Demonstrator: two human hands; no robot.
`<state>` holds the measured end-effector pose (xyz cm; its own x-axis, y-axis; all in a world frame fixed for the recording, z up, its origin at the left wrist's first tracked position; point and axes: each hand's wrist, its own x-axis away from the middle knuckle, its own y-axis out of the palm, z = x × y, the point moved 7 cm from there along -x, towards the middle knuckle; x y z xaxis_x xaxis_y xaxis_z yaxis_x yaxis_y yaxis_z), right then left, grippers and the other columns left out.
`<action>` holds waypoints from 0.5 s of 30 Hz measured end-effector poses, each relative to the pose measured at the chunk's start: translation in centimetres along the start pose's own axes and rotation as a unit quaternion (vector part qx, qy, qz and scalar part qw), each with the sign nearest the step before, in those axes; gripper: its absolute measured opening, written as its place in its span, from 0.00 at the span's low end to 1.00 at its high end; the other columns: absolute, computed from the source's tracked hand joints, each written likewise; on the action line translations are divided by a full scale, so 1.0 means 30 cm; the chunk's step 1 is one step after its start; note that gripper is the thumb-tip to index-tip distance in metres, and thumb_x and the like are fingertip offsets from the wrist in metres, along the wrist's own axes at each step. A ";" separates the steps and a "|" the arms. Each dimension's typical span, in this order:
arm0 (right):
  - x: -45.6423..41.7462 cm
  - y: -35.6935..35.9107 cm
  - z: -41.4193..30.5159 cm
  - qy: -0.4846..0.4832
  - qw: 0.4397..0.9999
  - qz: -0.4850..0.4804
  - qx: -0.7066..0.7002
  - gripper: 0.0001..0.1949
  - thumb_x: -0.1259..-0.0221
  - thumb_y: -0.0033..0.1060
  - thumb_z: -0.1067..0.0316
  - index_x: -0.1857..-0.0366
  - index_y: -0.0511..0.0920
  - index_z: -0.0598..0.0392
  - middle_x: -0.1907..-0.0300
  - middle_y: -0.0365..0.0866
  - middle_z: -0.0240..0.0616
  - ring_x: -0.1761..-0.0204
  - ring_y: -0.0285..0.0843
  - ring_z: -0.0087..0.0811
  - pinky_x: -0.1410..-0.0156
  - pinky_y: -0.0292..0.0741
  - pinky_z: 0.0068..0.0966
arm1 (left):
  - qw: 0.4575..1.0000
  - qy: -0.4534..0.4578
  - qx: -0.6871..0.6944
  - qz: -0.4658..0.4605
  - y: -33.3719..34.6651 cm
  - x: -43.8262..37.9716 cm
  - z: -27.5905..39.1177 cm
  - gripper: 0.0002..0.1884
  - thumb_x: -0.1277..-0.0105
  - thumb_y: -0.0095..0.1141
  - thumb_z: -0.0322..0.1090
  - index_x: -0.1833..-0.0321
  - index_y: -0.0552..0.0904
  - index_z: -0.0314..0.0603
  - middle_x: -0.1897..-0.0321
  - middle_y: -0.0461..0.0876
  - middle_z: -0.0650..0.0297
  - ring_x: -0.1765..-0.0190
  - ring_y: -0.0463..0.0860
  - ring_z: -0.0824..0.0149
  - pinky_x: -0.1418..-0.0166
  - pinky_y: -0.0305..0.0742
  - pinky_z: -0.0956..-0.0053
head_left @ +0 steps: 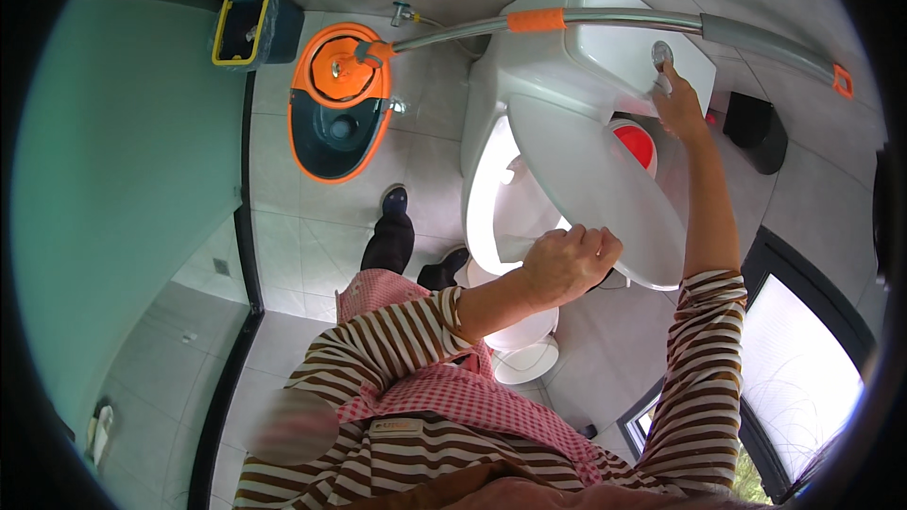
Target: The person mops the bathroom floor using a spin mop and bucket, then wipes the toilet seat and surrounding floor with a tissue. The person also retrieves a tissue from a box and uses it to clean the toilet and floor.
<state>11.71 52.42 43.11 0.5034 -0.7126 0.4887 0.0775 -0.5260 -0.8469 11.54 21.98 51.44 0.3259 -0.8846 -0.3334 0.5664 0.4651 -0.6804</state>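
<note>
A white toilet bowl (478, 205) stands before me, its lid (602, 191) raised at a slant. My right hand (679, 103) reaches over the cistern lid (616, 49), one finger at the round chrome flush button (662, 53). Its other fingers are curled, and their undersides are hidden. Over the front of the bowl, by the lid's lower edge, my left hand (572, 262) is closed in a fist. A bit of something dark shows just below it; whether the fist holds anything is hidden.
A mop pole (631, 17) leans across the cistern from an orange spin bucket (340, 134). A lined bin (244, 25) stands at the back left, a black bin (757, 131) at the right. White buckets (528, 361) sit below my left arm. A glass panel (127, 142) borders the left.
</note>
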 end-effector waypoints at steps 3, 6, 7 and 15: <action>0.005 0.001 -0.002 0.027 1.000 0.004 -0.007 0.37 0.48 0.49 0.75 0.26 0.61 0.51 0.61 0.83 0.53 0.81 0.80 0.36 0.77 0.77 0.30 | 1.000 -0.013 0.003 -0.013 0.012 0.006 -0.005 0.12 0.46 0.58 0.32 0.59 0.76 0.37 0.77 0.74 0.67 0.77 0.77 0.73 0.79 0.71 0.79; 0.008 0.011 0.016 0.048 0.999 0.013 -0.020 0.37 0.47 0.49 0.75 0.26 0.61 0.46 0.68 0.84 0.49 0.83 0.78 0.34 0.80 0.76 0.30 | 1.000 -0.011 0.016 0.005 0.012 0.013 0.002 0.12 0.46 0.59 0.31 0.59 0.76 0.38 0.77 0.75 0.67 0.77 0.77 0.73 0.79 0.71 0.80; 0.004 0.012 0.023 0.051 0.998 0.013 -0.020 0.37 0.46 0.50 0.75 0.26 0.61 0.45 0.70 0.83 0.48 0.83 0.78 0.33 0.81 0.75 0.30 | 1.000 -0.011 0.018 0.006 0.012 0.017 0.001 0.12 0.46 0.59 0.31 0.59 0.76 0.38 0.77 0.75 0.67 0.77 0.77 0.73 0.79 0.71 0.80; -0.004 0.021 0.030 0.050 0.998 0.021 -0.026 0.35 0.43 0.52 0.72 0.26 0.62 0.43 0.77 0.81 0.44 0.85 0.75 0.30 0.82 0.73 0.27 | 0.999 -0.023 0.021 0.010 0.016 0.040 0.004 0.11 0.46 0.59 0.31 0.60 0.76 0.37 0.78 0.75 0.68 0.77 0.77 0.73 0.78 0.71 0.81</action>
<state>12.49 52.59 42.34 0.4162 -0.7763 0.4735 0.0120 -0.5160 -0.8565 12.29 21.13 50.80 0.3716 -0.8730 -0.3159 0.5898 0.4848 -0.6459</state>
